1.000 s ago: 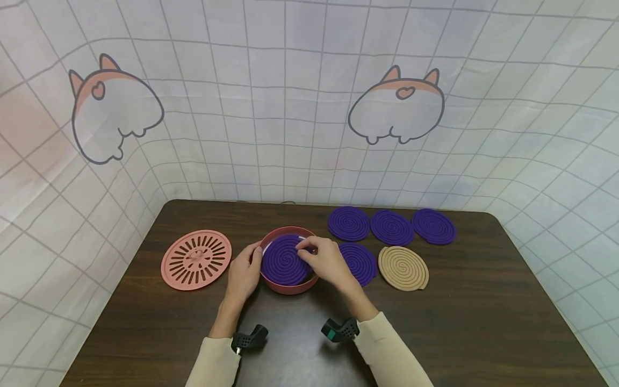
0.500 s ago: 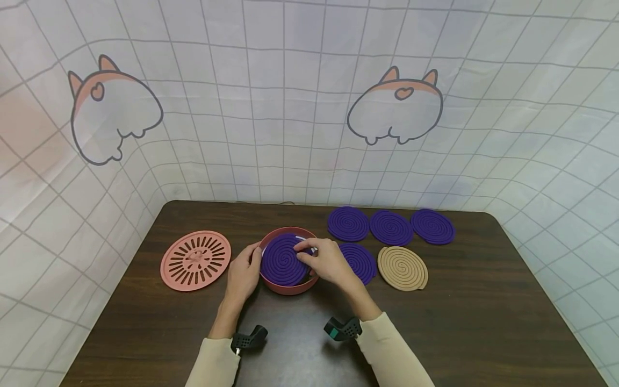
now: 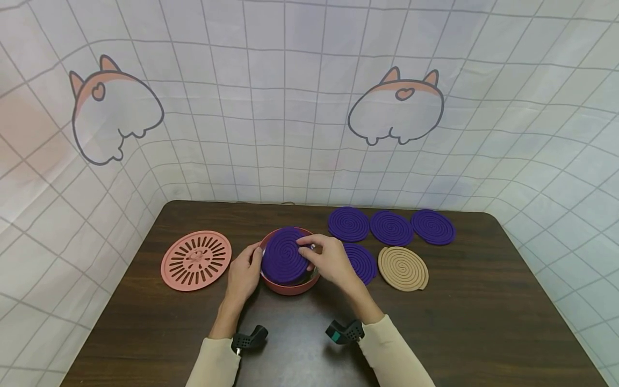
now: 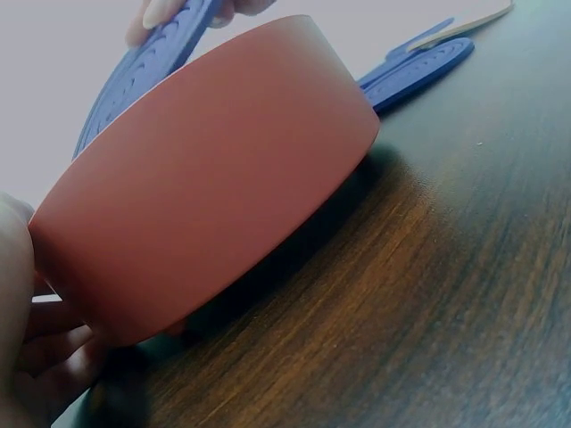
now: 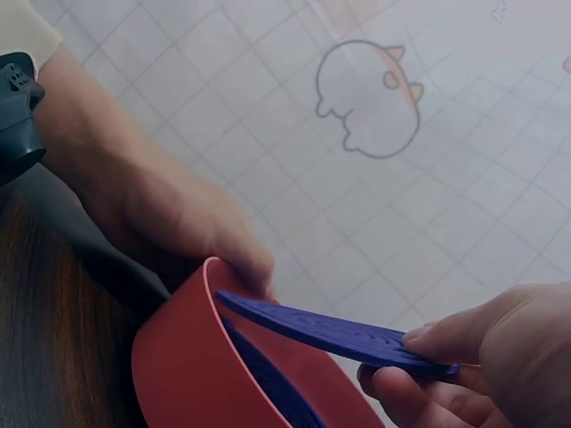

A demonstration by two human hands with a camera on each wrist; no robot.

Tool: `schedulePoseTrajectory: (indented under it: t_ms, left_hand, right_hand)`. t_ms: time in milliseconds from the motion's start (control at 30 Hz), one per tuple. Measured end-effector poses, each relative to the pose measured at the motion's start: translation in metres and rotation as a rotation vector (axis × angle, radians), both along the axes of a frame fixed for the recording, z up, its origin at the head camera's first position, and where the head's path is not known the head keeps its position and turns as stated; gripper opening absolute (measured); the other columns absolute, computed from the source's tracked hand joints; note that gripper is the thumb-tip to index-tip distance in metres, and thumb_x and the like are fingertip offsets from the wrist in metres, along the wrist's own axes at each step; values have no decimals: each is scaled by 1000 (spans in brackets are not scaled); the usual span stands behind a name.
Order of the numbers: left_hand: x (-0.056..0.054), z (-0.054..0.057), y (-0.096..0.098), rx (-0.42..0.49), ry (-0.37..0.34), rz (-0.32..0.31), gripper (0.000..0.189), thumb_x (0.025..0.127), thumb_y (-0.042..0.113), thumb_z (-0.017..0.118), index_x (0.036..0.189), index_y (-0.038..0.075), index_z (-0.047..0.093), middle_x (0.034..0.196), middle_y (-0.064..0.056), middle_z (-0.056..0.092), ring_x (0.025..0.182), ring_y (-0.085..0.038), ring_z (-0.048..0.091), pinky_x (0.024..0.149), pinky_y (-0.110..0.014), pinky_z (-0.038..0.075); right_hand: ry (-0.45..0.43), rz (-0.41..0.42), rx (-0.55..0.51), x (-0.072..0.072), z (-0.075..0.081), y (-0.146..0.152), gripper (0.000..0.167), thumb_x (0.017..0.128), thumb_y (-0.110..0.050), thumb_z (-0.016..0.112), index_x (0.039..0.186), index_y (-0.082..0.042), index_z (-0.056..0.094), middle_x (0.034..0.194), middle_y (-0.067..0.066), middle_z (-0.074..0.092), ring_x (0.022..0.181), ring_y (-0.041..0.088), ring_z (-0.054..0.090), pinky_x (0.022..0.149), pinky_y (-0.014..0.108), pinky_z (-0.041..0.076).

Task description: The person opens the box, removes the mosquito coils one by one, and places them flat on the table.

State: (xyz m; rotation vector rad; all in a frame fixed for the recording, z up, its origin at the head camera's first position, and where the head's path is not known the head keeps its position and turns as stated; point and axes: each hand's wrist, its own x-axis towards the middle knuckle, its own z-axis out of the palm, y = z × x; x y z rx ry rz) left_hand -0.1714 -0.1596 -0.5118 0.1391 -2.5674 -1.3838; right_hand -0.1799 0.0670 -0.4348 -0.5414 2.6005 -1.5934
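Observation:
My right hand [image 3: 330, 262] pinches the right edge of a purple spiral coil [image 3: 285, 257], which looks like a mosquito coil, between thumb and fingers. The coil is tilted over a round pink-red box [image 3: 289, 290], its left edge just inside the rim in the right wrist view. Beneath it, another purple coil [image 5: 277, 388] shows inside the box. My left hand [image 3: 244, 273] holds the box's left side, thumb near the rim; in the left wrist view its fingers [image 4: 58, 366] reach under that side.
A slotted pink lid [image 3: 197, 260] lies to the left on the dark wooden table [image 3: 483, 312]. Several purple coils [image 3: 390, 228] are spread at the back right. A tan coil [image 3: 403, 269] lies right of my right hand. Behind the table hangs a white checked cloth [image 3: 290, 134].
The pinched coil has risen and shifted slightly away from me, uncovering more of the box's near inside. My right hand has moved a little with it; the left hand and box stay put.

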Motion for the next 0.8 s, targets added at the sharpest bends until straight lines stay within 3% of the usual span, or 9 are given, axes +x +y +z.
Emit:
schedulePoseTrajectory:
  t_ms: [167, 300, 433, 667, 800]
  left_hand:
    - [0, 0, 0, 1, 4, 5, 38, 105, 32, 47, 131, 13, 66, 134, -10, 67, 128, -30, 60, 109, -49, 45]
    - [0, 0, 1, 2, 1, 9, 38, 105, 33, 47, 131, 13, 66, 134, -10, 67, 128, -30, 60, 110, -49, 45]
    - [0, 0, 1, 0, -5, 9, 39, 105, 33, 46, 132, 13, 66, 135, -10, 66, 129, -30, 60, 110, -49, 45]
    - [0, 0, 0, 0, -10, 6, 39, 105, 32, 46, 132, 12, 65, 135, -10, 66, 129, -31, 59, 111, -49, 44]
    - [1, 1, 1, 1, -11, 4, 39, 105, 33, 46, 133, 12, 65, 136, -11, 65, 130, -30, 59, 111, -49, 44]
  right_hand:
    - [5, -45, -32, 3, 3, 5, 21, 94, -13, 69, 114, -10, 75, 71, 8, 72, 63, 40, 69, 40, 20, 34]
    - [22, -61, -45, 4, 3, 9, 21, 93, -12, 70, 114, -9, 75, 68, 10, 69, 63, 42, 69, 40, 19, 34]
    - [31, -78, -54, 5, 3, 14, 21, 93, -11, 70, 113, -9, 75, 68, 13, 68, 61, 39, 69, 43, 20, 40]
    - [27, -107, -62, 7, 4, 24, 22, 92, -11, 70, 113, -8, 75, 66, 10, 69, 51, 13, 65, 47, 22, 46]
    - [20, -125, -61, 9, 6, 30, 21, 93, -12, 70, 113, -10, 75, 67, 8, 69, 55, 24, 68, 50, 23, 50]
